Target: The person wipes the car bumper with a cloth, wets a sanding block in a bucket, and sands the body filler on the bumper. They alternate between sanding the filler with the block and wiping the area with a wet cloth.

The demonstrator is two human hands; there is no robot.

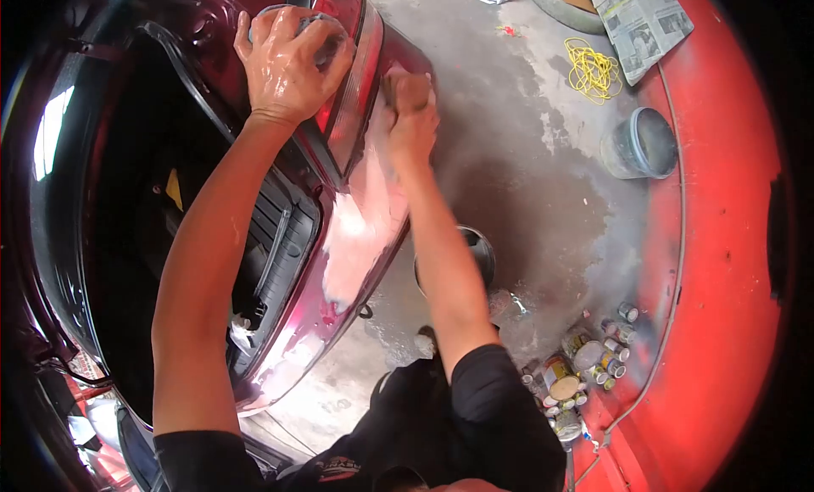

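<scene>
Head camera: at the rear corner of a maroon car (297, 322)

Gripping a dark rounded item (326, 54) with the wet left hand (288, 59), fingers spread over the top, at the upper end of the red-and-clear tail light (352, 102). Just right of the tail light, resting the blurred right hand (413, 123) against the car, fingers bent; impossible to tell whether gripping anything. Below the right hand, spread along the bodywork, a pink-and-white patch (352, 246) with uneven edges. Left of the patch, partly behind the left forearm (216, 212), the dark open boot (127, 178), edged by ridged black trim (284, 254). Behind the right forearm (445, 254), partly hidden, a dark bucket (482, 253) on the stained floor (543, 170). Farther right, a pail (623, 148), a yellow cord (591, 70) in a loose heap, newspaper (640, 25) and a tyre (553, 7). Along the right edge, a red panel (729, 237) with a cable (681, 204), and a cluster of cans (560, 377) near the lower end.
</scene>
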